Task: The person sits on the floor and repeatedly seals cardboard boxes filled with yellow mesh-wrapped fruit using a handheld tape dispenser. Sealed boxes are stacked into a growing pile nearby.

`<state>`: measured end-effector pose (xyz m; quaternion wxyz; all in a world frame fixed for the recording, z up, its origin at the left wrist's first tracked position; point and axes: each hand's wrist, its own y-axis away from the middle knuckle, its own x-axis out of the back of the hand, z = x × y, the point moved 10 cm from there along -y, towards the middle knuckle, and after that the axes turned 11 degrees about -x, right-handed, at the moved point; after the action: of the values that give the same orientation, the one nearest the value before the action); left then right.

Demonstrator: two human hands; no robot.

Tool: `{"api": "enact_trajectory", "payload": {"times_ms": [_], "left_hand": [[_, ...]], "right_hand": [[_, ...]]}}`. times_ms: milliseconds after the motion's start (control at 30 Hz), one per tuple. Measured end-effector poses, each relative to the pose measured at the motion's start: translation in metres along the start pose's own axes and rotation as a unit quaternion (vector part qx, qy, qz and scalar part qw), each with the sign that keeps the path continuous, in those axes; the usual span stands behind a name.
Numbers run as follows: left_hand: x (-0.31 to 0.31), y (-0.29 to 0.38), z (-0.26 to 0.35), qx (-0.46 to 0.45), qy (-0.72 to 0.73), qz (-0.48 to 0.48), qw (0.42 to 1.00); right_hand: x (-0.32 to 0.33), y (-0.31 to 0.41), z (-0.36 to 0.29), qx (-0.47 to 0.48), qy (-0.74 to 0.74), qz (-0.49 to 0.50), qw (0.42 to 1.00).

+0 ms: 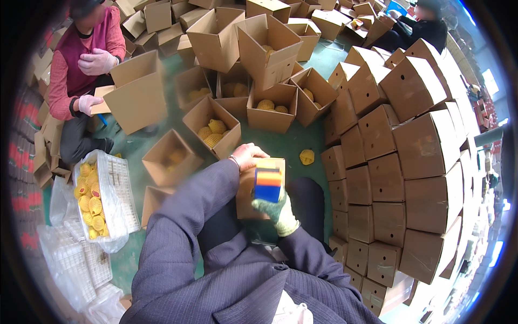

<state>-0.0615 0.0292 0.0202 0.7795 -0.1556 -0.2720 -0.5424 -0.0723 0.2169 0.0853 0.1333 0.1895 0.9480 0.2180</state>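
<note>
A closed cardboard box [247, 194] stands upright between my knees. My left hand [249, 156], bare with a bracelet at the wrist, rests at the far end of the box's top. In a pale green glove, my right hand [279, 210] grips a blue and orange tape dispenser [268, 184] over the box top; motion blurs the dispenser. Just beyond my left hand is an open carton [230, 139] with fruit in yellow foam nets [213, 133] inside. One yellow foam net [307, 157] lies on the green floor to the right.
Stacked closed cartons [382, 178] form a wall on the right. More open cartons [272, 111] stand ahead. A crate of netted fruit [91, 198] sits at left. A co-worker [87, 60] holds an open carton [137, 97] at upper left; another person [425, 28] sits at upper right.
</note>
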Motion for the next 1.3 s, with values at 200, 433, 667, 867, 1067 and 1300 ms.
{"api": "enact_trajectory", "payload": {"times_ms": [200, 433, 667, 867, 1067, 1300], "left_hand": [[0.024, -0.003, 0.024, -0.014, 0.109, 0.107, 0.988], [0.041, 0.061, 0.069, 0.022, 0.304, 0.059, 0.951], [0.066, 0.094, 0.170, -0.150, 0.158, 0.005, 0.976], [0.062, 0.098, 0.184, -0.084, 0.138, -0.006, 0.987], [0.039, 0.101, 0.154, 0.087, 0.363, -0.019, 0.928], [0.087, 0.071, 0.193, -0.133, 0.077, 0.092, 0.984]], "right_hand": [[-0.023, 0.056, 0.029, -0.127, -0.223, -0.110, 0.960], [-0.024, 0.053, 0.038, -0.214, -0.315, -0.083, 0.921], [-0.018, 0.050, -0.001, -0.025, 0.039, -0.056, 0.997], [-0.018, 0.050, 0.006, -0.033, 0.033, -0.052, 0.998], [-0.024, 0.051, 0.011, -0.027, -0.004, -0.065, 0.998], [-0.017, 0.058, 0.005, -0.085, -0.010, -0.051, 0.995]]}}
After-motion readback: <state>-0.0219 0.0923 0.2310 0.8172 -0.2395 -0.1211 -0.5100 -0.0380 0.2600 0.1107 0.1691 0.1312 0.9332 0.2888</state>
